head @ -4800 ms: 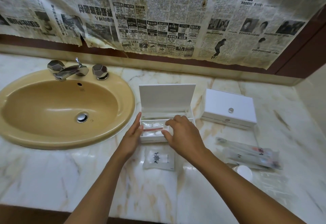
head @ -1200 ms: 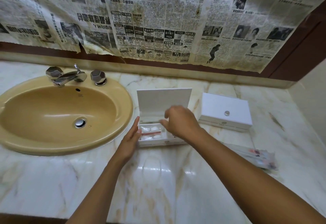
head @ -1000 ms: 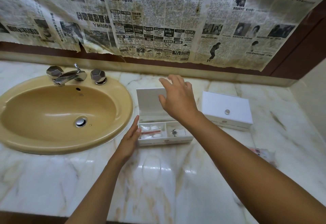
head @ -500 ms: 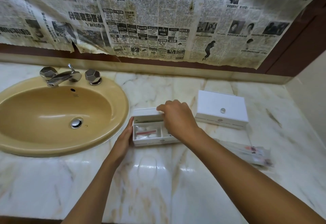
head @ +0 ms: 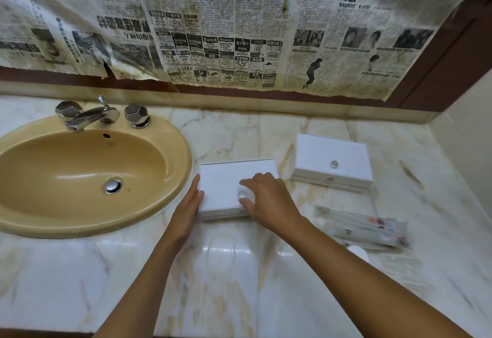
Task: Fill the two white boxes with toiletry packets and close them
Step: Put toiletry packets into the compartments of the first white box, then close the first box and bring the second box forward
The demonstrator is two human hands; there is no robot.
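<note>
Hands: L flat vs closed box side, R pinching lid knob.

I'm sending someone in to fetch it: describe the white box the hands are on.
Start at the tan sink in the marble counter. The nearer white box sits just right of its rim, lid down. Unlike the farther white box beside it, it has the left hand against its side and the right hand on its lid.

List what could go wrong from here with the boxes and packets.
1. The right hand pinches the knob on the near white box with its lid down; a packet inside could keep it from seating.
2. The toothbrush packets lie loose beside the right forearm; a sweep toward the far white box might scatter them.
</note>
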